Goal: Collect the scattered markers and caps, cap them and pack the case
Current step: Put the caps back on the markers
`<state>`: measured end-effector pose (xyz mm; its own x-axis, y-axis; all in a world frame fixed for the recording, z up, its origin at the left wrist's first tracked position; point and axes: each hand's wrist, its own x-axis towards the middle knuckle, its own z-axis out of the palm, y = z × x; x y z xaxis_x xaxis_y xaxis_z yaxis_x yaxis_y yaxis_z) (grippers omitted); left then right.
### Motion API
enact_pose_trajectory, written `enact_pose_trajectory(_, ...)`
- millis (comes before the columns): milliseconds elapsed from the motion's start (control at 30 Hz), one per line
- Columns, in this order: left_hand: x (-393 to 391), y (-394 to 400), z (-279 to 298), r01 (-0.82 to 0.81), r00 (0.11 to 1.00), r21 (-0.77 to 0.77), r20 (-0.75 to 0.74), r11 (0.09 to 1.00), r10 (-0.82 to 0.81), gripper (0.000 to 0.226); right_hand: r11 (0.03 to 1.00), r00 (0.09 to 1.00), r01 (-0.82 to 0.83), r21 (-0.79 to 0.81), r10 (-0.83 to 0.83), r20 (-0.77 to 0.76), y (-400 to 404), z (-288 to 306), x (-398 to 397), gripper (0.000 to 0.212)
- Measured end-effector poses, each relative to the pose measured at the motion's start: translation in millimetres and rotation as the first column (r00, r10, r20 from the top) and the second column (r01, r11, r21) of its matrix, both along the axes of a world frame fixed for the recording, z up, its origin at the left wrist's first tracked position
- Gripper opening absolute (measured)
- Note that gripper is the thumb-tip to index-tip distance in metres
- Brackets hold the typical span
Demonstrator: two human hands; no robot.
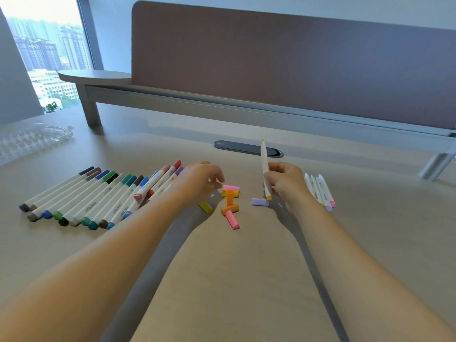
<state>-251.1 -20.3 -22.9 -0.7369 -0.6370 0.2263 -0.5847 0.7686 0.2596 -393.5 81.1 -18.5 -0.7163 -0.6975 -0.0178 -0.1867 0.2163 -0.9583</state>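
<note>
right hand [283, 183]: grips uncapped yellow marker [265, 169] upright, mid-desk | left hand [199, 181]: fingers loosely curled, holding nothing, beside loose caps [230, 201] | capped markers [98, 196]: row toward desk's left edge

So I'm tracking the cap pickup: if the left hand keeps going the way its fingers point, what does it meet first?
Probably the pink cap lying atop the yellow caps, just right of the left hand and its fingertips; depth is unclear.
</note>
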Motion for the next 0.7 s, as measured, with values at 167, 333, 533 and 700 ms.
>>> enact_pose_trajectory(167,-22,5,-1,0.036,0.985,0.042,0.169,0.998,-0.043,0.032,1.000,0.996,-0.028,0.010,0.029,-0.079,5,-4,-7,0.029)
enact_pose_trajectory(333,-28,4,-8,0.040,0.979,-0.006,0.200,0.999,-0.038,0.032,0.999,0.991,-0.048,0.014,0.050,-0.127,11,-4,-12,0.029)
enact_pose_trajectory(533,-18,3,3,-0.007,0.974,0.257,-0.218,0.966,0.065,0.027,0.994,0.952,-0.096,0.044,0.104,-0.287,17,-5,-9,0.023)
enact_pose_trajectory(700,-2,11,12,0.140,0.897,0.405,-0.438,0.904,0.057,0.030,0.987,0.903,-0.135,0.089,0.160,-0.398,22,-6,-3,0.019)
